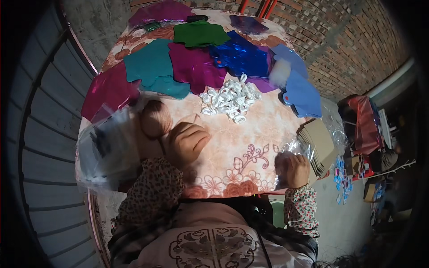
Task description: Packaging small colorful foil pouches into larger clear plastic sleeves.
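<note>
Set your clock on the white cord coils [230, 99] — they sit heaped mid-table, loops tangled over one another, on the floral tablecloth [228, 154] — with twelve at the far edge.

Your left hand [187, 142] is at half past seven, below the coils and apart from them, back upward, fingers drawn together and curled; whether they pinch anything, I cannot tell. Your right hand [297, 170] is down at half past four, fingers bent beside the clear plastic wrapping [295, 146]. Its fingertips are too murky to read, so I cannot tell whether they grip that wrapping or only lie near it.

Just beyond your right hand, at four o'clock, you have the stack of beige cards [322, 143]. Over at eight lies the pile of clear plastic bags [109, 147], to the left of your left hand.

Now round the dial: crimson foil sheet [109, 91] at nine, teal sheet [149, 62] at ten, magenta sheet [196, 67] at half past ten, green sheet [196, 35] at eleven. The shiny blue sheet [248, 56] is just past twelve, the white fluffy clump [280, 72] at two, and the periwinkle sheet [304, 94] at three.
</note>
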{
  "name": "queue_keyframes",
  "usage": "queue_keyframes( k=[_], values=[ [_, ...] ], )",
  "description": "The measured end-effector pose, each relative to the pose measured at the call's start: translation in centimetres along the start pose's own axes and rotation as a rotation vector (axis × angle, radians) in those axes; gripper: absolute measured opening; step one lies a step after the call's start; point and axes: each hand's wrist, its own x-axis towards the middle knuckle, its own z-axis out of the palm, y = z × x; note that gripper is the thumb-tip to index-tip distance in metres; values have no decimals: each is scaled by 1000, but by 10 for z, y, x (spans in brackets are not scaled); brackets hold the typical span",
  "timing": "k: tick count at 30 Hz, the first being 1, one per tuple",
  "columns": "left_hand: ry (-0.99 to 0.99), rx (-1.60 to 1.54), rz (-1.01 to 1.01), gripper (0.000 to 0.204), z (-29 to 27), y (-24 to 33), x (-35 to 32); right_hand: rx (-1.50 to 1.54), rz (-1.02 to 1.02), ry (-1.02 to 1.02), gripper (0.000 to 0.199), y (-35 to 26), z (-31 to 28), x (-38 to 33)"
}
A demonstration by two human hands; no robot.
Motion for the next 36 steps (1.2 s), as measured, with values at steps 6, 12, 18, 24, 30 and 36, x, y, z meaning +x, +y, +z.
queue_keyframes(
  k=[6,12,18,24,30,36],
  values=[
    [-78,-35,93,7,-1,-3,3,-29,141,-29,12,3,-8,-11],
    [-109,-29,42,6,-2,-5,-4,70,126,-95,12,-4,-21,-2],
    [-92,25,34,5,-6,-9,-11,157,104,-205,15,7,-15,1],
    [5,-10,143,10,-1,2,-17,45,8,-167,17,22,-19,-10],
    [-17,-89,88,18,-43,55,-55,389,-82,-216,20,-115,-83,64],
    [-53,23,-71,25,-92,45,-105,755,-477,-223,10,-240,-32,142]
  ],
)
